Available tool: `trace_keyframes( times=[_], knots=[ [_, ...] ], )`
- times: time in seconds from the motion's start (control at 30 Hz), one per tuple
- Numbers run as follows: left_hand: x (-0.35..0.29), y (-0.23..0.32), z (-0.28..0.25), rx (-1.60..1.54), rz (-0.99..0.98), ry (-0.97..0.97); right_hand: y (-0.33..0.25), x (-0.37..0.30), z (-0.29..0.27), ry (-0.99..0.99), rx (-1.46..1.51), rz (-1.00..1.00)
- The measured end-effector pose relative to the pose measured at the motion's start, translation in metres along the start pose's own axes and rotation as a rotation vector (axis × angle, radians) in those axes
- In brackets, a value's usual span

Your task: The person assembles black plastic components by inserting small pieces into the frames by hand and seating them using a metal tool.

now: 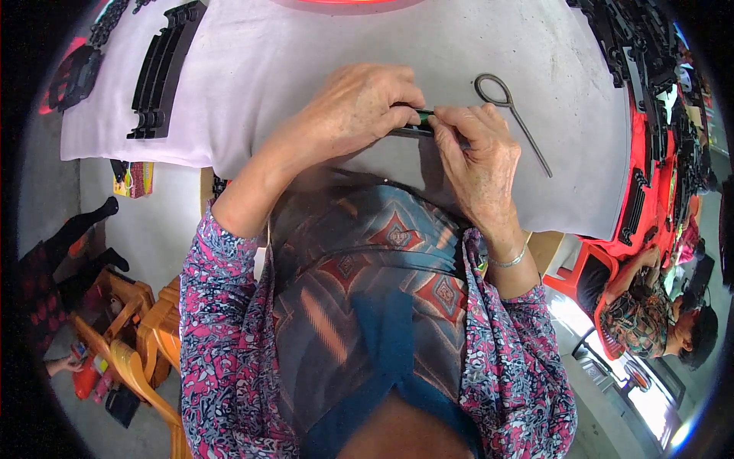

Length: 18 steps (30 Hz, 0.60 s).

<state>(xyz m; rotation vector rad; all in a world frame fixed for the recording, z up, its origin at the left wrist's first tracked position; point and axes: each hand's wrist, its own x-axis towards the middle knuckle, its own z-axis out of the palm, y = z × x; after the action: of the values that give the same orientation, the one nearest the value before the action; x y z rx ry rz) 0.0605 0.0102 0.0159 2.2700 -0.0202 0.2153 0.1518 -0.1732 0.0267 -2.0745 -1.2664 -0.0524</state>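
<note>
Over the table covered with pale cloth (283, 61), both my hands pinch a small black plastic part (413, 131) with a green piece (423, 117) on it. My left hand (367, 107) closes on its left end and hides most of that side. At the other end, the thumb and fingers of my right hand (480, 153) grip it. What exactly the part is cannot be made out between the fingers. A metal rod with a looped end (527, 136) lies on the cloth just right of my right hand.
A long black ribbed plastic piece (159, 80) lies at the table's left. Heaps of black parts (638, 57) line the right side. A red rim (352, 1) shows at the far edge. Right, a person (646, 317) sits on a red chair (573, 283); wooden chairs (134, 367) stand left.
</note>
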Motion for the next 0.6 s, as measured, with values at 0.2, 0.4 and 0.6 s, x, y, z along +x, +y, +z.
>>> trace_keyframes(
  times=[0.2, 0.4, 0.6],
  knots=[
    [-0.001, -0.001, 0.001, -0.005, 0.02, 0.025, -0.004, 0.0, -0.002, -0.008, -0.037, -0.005],
    [-0.004, 0.001, -0.001, 0.011, -0.017, 0.022, 0.003, 0.001, -0.007, -0.044, 0.06, 0.035],
    [-0.002, 0.003, -0.003, 0.023, -0.027, 0.01, 0.007, -0.003, -0.013, -0.077, 0.275, 0.154]
  ],
)
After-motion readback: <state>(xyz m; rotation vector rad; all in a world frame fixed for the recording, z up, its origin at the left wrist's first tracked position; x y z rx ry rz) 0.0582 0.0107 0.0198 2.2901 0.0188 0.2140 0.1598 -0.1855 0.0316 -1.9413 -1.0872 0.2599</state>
